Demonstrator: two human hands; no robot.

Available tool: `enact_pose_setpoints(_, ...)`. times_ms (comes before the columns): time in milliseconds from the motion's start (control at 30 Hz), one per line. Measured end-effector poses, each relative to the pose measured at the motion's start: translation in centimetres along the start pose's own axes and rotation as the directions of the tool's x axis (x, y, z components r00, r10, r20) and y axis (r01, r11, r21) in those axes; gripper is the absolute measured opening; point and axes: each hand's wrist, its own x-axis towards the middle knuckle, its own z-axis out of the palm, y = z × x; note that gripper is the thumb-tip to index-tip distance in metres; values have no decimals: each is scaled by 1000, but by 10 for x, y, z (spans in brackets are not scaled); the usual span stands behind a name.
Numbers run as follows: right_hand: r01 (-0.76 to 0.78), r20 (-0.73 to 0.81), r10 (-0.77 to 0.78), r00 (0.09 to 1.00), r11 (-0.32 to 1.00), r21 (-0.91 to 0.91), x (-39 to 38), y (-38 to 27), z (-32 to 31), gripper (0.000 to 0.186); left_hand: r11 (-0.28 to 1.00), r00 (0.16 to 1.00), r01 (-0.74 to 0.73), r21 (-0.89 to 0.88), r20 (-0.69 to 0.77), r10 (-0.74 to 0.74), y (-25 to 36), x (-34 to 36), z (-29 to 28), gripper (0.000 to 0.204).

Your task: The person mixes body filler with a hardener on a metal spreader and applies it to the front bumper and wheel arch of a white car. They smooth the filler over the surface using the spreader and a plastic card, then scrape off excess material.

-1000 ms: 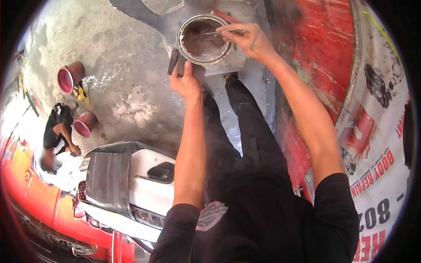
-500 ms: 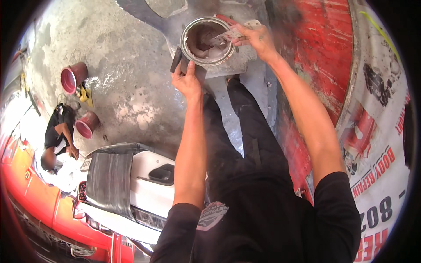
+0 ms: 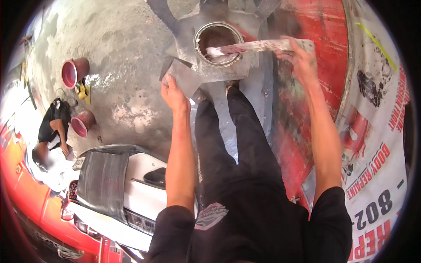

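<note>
My left hand (image 3: 174, 95) grips a thin grey square plate (image 3: 185, 75), thumb on it, just left of and below an open metal can (image 3: 198, 34) of grey-brown paste. The can rests on a grey metal stand (image 3: 232, 75) in front of my legs. My right hand (image 3: 301, 61) holds a long flat spatula (image 3: 258, 46) horizontally; its far end, coated with pale paste (image 3: 214, 51), lies over the can's mouth. A red object (image 3: 246, 36) shows partly behind the can.
A co-worker (image 3: 57, 125) bends at the left near a red car (image 3: 39, 197). Two maroon buckets (image 3: 78, 68), a yellow object (image 3: 84, 93) and a white vehicle with a dark cover (image 3: 101, 179) stand there. A red panel (image 3: 324, 57) and printed banner (image 3: 372, 166) line the right.
My right hand has moved rightward, bringing more of the spatula out of the can. My left hand with the plate has drawn away from the can, leftward and down.
</note>
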Motion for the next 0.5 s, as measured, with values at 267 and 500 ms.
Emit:
enact_pose_setpoints(267, 119, -59, -128, 990, 983, -138, -77, -75, -24, 37, 979, 981, -155, 135, 137, 137, 20, 29, 24, 34)
enact_pose_setpoints(500, 294, 41, -295, 955, 955, 24, -144, -139, -39, 37, 899, 927, -321, 299, 293, 234, 36, 33, 54, 36)
